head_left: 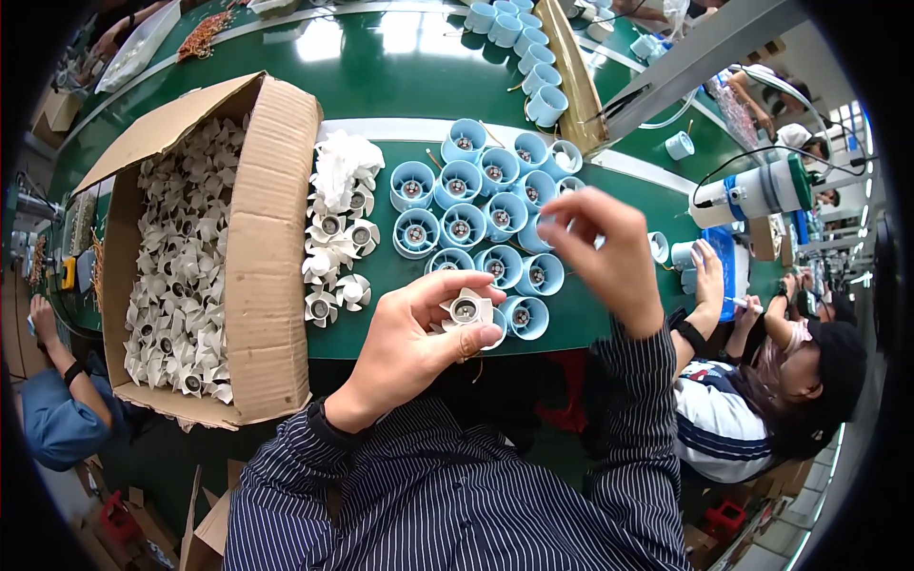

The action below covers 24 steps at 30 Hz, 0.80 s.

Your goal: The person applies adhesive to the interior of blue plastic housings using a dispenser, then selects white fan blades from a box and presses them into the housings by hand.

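My left hand (405, 328) is closed around a small white fan impeller (465, 309), its hub ring facing up between thumb and fingers. To its right my right hand (609, 252) is raised over the edge of the cup group, fingers loosely bent and apart, somewhat blurred; I see nothing in them. Beyond both hands, several light-blue round housings (461, 224) stand close together on the green table, open ends up, with metal parts at their centres. Left of them lie loose white impellers (329, 226) in a short column, with a crumpled white plastic bag (345, 169) at its far end.
A large open cardboard box (271, 247) full of white impellers stands at the left. More blue housings (541, 76) line a brown strip (576, 95) at the far side. A co-worker (733, 400) sits close on my right, beside a blue tray (725, 262).
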Each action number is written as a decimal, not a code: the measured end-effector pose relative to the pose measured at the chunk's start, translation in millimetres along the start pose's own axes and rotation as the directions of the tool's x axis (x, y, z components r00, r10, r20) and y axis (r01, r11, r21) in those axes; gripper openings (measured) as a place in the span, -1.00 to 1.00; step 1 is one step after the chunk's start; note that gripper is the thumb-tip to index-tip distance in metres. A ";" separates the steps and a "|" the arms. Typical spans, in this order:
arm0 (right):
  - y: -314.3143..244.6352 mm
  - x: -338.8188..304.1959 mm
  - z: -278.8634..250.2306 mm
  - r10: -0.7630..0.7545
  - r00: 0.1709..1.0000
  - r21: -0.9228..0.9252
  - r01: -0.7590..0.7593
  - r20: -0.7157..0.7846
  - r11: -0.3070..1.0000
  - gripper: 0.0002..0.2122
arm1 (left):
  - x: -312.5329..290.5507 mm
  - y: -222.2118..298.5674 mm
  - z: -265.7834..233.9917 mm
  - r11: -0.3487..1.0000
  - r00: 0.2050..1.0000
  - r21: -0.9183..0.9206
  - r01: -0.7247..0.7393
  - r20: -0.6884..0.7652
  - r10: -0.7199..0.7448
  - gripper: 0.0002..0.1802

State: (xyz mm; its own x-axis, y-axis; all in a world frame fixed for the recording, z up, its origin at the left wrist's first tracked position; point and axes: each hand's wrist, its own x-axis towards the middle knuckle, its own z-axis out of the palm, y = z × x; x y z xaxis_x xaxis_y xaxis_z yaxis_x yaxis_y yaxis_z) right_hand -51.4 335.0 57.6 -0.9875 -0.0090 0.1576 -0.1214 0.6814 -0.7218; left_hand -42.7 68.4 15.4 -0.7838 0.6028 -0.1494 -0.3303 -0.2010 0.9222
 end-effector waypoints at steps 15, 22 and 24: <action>34.6 -42.3 5.1 -0.090 0.942 -0.148 0.044 -0.322 0.988 -0.90 | 3.1 -4.0 6.7 0.990 0.990 -0.044 0.131 0.065 -0.128 -0.58; 69.5 -15.0 6.2 0.026 0.985 -0.173 -0.056 -0.172 0.983 -0.91 | -3.5 -6.2 -0.2 0.993 0.989 0.092 0.074 0.124 -0.085 -0.51; 64.0 -17.4 2.6 0.058 0.979 -0.148 -0.088 -0.195 0.985 -0.92 | -4.8 -11.3 -5.0 0.996 0.988 0.084 -0.007 0.151 -0.005 -0.47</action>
State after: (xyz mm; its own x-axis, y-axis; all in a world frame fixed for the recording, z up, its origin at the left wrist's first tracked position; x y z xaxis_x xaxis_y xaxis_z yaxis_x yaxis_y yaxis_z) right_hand -42.3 376.8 7.0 -0.9541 0.1735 0.2441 -0.0182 0.7802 -0.6253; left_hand -37.8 63.9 3.9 -0.6935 0.7136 -0.0988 -0.2794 -0.1400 0.9499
